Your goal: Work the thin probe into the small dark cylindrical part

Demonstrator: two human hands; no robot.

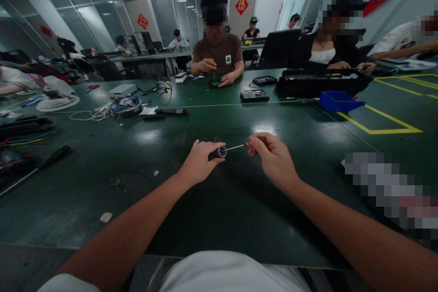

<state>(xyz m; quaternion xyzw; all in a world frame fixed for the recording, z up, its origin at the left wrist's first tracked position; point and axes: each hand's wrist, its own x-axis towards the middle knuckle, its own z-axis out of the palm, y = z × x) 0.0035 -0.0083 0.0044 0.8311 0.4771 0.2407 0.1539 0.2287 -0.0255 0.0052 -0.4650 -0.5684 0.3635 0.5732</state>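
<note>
My left hand (201, 160) is closed round a small dark cylinder (221, 151), whose round, light-rimmed end faces right. In my right hand (275, 157) is a thin screwdriver (235, 147), pinched near its reddish handle between thumb and fingers. The metal shaft points left, and its tip meets the open end of the cylinder; how deep it reaches I cannot tell. Both hands are above the green table (219, 219), near its front edge. My left fingers hide most of the cylinder, and my right fingers cover much of the handle.
A long screwdriver (37, 169) lies at the left. Farther back are a dark pen-like tool (171, 111), a hard drive (254, 96), a blue scoop-like tray (340, 100) and a long black casing (321, 83). A co-worker (217, 50) sits opposite; a pixelated object lies at the right.
</note>
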